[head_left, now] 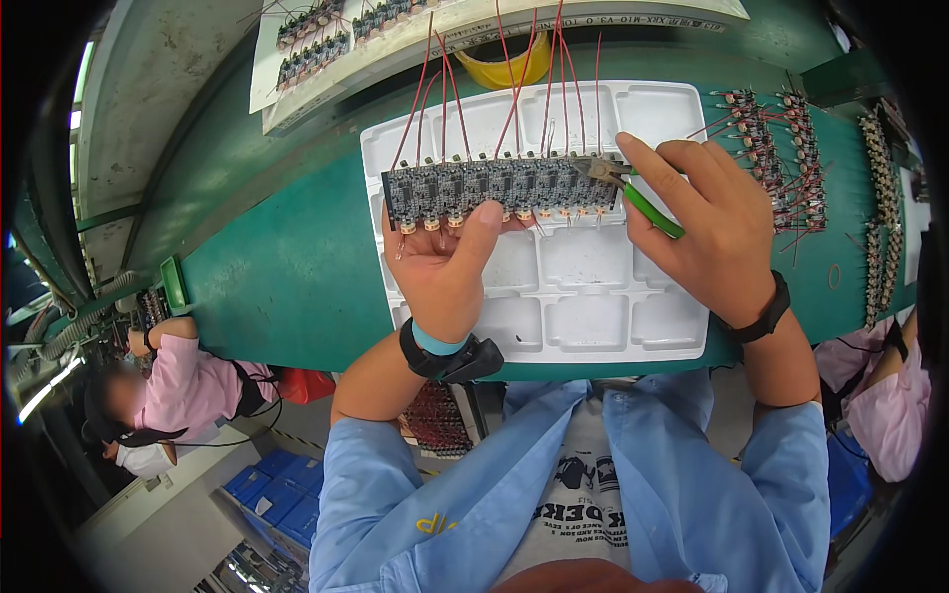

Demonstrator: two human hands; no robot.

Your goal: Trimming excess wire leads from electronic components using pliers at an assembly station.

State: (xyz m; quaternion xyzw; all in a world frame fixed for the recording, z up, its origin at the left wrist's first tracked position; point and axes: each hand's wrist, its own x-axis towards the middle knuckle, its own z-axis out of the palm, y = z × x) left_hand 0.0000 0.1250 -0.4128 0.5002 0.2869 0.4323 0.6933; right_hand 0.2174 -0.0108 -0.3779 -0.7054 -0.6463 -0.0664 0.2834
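My left hand (445,272) grips a long strip of small circuit boards (479,188) from below, its thumb over the front edge. Thin red and dark wires stand up from the strip's far edge, and round metallic parts with short leads line its near edge. In my right hand (707,203) is a pair of cutting pliers (643,198) with green handles. The pliers' jaws lie at the right end of the strip; whether they are closed on a lead I cannot tell. Beneath both hands lies a white compartment tray (583,321).
The tray rests on a green bench top (287,247). Wired board strips (781,158) and a long row of parts (875,217) lie at right. Behind stand a roll of yellow tape (509,67) and a pale shelf (395,77) with more boards. A co-worker (188,381) sits at left.
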